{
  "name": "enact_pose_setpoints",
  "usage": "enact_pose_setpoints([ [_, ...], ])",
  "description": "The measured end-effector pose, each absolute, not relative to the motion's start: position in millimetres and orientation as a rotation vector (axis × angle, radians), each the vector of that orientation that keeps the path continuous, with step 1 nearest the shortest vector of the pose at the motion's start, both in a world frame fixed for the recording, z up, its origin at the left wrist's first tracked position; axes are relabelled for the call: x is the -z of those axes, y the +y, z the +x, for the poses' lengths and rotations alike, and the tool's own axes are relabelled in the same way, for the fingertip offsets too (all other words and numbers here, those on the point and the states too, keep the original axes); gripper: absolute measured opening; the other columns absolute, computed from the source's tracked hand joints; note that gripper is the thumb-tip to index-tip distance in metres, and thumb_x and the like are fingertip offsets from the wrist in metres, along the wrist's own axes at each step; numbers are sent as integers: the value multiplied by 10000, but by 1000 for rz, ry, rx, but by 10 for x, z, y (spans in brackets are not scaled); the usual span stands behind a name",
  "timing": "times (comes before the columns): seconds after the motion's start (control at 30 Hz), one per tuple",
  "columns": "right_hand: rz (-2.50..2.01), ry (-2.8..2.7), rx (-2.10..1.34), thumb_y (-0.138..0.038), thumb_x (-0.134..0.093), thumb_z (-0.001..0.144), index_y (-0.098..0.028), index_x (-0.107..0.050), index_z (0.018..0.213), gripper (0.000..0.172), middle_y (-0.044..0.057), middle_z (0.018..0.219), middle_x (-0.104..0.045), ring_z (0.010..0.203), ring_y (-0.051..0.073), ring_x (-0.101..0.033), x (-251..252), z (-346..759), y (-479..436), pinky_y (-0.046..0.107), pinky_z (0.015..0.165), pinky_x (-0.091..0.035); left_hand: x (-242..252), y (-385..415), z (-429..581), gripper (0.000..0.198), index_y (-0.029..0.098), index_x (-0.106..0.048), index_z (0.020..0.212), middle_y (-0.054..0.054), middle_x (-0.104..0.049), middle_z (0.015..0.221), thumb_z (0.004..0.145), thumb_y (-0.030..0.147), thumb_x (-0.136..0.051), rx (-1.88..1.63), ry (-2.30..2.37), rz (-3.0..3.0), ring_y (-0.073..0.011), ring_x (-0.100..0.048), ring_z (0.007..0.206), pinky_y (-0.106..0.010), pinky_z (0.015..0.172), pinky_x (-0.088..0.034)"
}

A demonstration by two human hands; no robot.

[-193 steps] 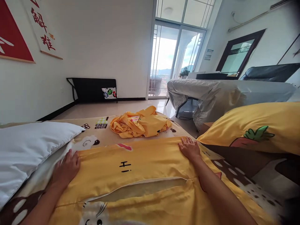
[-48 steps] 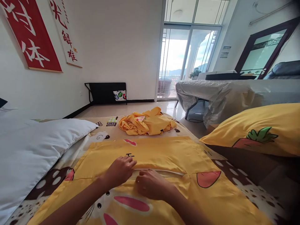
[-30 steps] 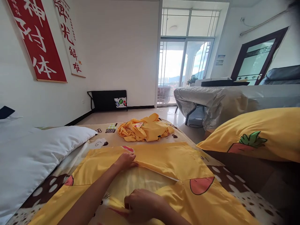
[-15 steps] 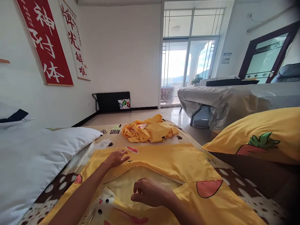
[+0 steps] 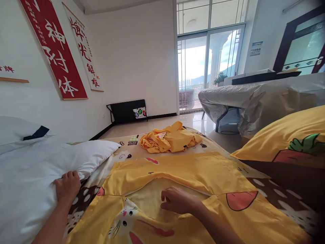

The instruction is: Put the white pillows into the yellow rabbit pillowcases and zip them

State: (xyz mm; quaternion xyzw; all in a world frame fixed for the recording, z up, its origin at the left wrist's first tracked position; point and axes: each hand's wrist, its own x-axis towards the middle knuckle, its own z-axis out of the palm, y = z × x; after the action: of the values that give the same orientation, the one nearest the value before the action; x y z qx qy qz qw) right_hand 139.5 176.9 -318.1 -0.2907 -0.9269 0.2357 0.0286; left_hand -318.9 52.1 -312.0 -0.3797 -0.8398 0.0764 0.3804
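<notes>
Head view: the left hand [image 5: 68,188] bends its fingers over the left pillow's [image 5: 95,154] right edge, grip unclear, where a deep hold seems best; the right hand [image 5: 179,200], fingers loosely apart, is over the near case's [image 5: 188,166] mouth [image 5: 147,195], best kept wide, while the red scroll [image 5: 57,61] reads 神附体 and the white scroll [image 5: 83,47] 光解难.

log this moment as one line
left hand: on white pillow | right hand: at opening of yellow rabbit-print pillowcase | crumpled yellow cloth: beyond pillowcase
</notes>
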Motion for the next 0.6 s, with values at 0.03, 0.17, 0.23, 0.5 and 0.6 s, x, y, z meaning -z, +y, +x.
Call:
enact_pose_setpoints([
  [0.03, -898, -2855, -727, -340, -541, 781, -203, -688, 974, 279, 54, 902, -693, 809, 189, -601, 3182, 1403, 1770, 269, 661, -385, 3091, 528, -3167, 357, 63, -592, 922, -190, -615, 937, 870, 127, -244, -179, -2160, -994, -320, -565, 925, -496, 797, -405],
  [0.17, -882, -2820, -697, -335, -537, 786, -210, -689, 960, 263, 45, 888, -694, 759, 166, -587, 3145, 1450, 1785, 253, 625, -368, 2855, 526, -3182, 337, 82, -589, 921, -178, -644, 907, 861, 150, -264, -81, -2283, -966, -320, -590, 918, -442, 762, -401],
  [0.23, -876, -2795, -682, -338, -541, 786, -210, -690, 940, 249, 38, 860, -691, 723, 155, -574, 3114, 1474, 1801, 243, 597, -350, 2687, 470, -3237, 304, 124, -569, 903, -147, -651, 914, 845, 189, -277, -5, -2316, -884, -304, -598, 886, -408, 721, -402],
  [0.5, -849, -2659, -680, -263, -545, 775, -176, -673, 829, 164, 33, 784, -663, 674, 137, -542, 3055, 1492, 1876, 236, 575, -334, 1725, 229, -3205, 245, 215, -514, 898, -52, -516, 651, 690, 276, -398, 575, -2053, -728, -383, -564, 810, -438, 627, -347],
  [0.6, -809, -2518, -664, -220, -519, 796, -166, -653, 840, 151, 44, 832, -655, 725, 137, -557, 3036, 1463, 1875, 246, 648, -386, 1393, 231, -2895, 211, 209, -521, 875, -80, -538, 780, 731, 297, -394, 729, -1907, -755, -345, -560, 852, -442, 651, -339],
])
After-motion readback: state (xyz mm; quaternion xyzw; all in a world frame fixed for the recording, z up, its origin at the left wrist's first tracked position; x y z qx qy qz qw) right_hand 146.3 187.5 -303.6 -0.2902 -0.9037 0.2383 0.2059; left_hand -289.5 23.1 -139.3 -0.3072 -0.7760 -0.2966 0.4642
